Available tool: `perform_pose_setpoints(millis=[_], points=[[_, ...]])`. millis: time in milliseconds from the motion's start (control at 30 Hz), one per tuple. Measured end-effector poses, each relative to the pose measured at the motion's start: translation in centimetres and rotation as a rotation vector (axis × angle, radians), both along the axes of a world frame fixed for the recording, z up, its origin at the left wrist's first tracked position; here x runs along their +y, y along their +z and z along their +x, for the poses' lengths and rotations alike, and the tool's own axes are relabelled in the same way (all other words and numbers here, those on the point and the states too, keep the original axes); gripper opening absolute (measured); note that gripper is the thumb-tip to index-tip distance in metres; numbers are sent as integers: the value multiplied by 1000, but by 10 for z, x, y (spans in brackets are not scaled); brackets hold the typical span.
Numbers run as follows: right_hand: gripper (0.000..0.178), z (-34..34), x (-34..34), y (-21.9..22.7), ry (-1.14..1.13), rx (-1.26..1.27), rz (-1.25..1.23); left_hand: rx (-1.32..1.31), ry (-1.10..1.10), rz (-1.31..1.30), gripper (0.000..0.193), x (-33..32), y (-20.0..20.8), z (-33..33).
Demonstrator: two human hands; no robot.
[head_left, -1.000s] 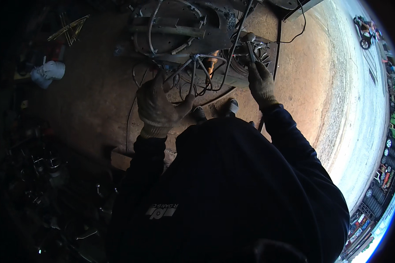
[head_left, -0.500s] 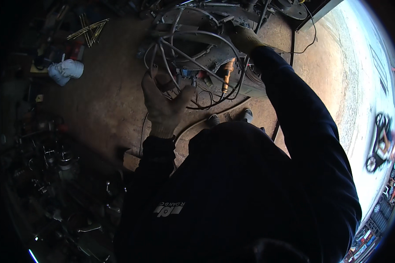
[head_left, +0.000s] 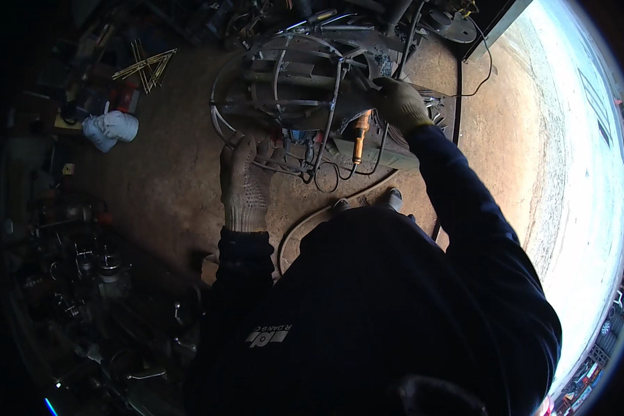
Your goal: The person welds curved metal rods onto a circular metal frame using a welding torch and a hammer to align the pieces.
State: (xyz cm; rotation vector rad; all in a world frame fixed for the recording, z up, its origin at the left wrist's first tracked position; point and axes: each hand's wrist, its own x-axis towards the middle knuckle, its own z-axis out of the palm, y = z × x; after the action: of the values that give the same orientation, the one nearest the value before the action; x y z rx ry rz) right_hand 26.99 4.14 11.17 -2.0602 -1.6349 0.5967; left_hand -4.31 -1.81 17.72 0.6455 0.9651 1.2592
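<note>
A rounded cage of bent grey metal rods (head_left: pixel 335 90) is in front of me, above a cluttered work surface. My left hand (head_left: pixel 245 187), in a knitted glove with dotted grip, is closed on a rod at the cage's lower left. At the cage's right side my gloved right hand (head_left: pixel 401 104) has its fingers curled in on the frame; the fingertips are partly hidden. Below the cage, between my hands, an orange-handled tool (head_left: pixel 361 136) hangs upright with a dark cable at its lower end. Something blue (head_left: pixel 297 135) shows behind the rods.
Hoses (head_left: pixel 305 220) run across the floor by my shoes (head_left: pixel 394 199). At left lie a white bundle (head_left: pixel 111 129) and crossed thin rods (head_left: pixel 145 66). Dark metal parts (head_left: pixel 83 260) crowd the lower left. A round metal plate (head_left: pixel 451 28) stands at the back right, near a post.
The cage has turned and shifted, its ribs now facing differently. My left hand has gone from spread fingers to a closed hold on a rod. The right hand has come down nearer me.
</note>
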Motion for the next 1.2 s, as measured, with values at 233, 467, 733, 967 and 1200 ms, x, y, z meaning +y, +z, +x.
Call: perform_pose_setpoints(millis=[233, 467, 733, 967, 1200], points=[[46, 22, -103, -54, -136, 486, 14, 21, -14, 84, 57, -11, 12, 13], [37, 23, -174, -71, -261, 645, 8, 145, -53, 253, 68, -8, 38, 37], [43, 16, -168, -30, -217, 790, 31, 146, -144, 373, 77, -9, 35, 55], [40, 30, -175, 1, -156, 1039, 14, 243, -70, 477, 79, -12, 0, 48], [43, 61, -186, 23, 43, 1175, -29, 634, -187, 895, 80, -25, 26, 97]])
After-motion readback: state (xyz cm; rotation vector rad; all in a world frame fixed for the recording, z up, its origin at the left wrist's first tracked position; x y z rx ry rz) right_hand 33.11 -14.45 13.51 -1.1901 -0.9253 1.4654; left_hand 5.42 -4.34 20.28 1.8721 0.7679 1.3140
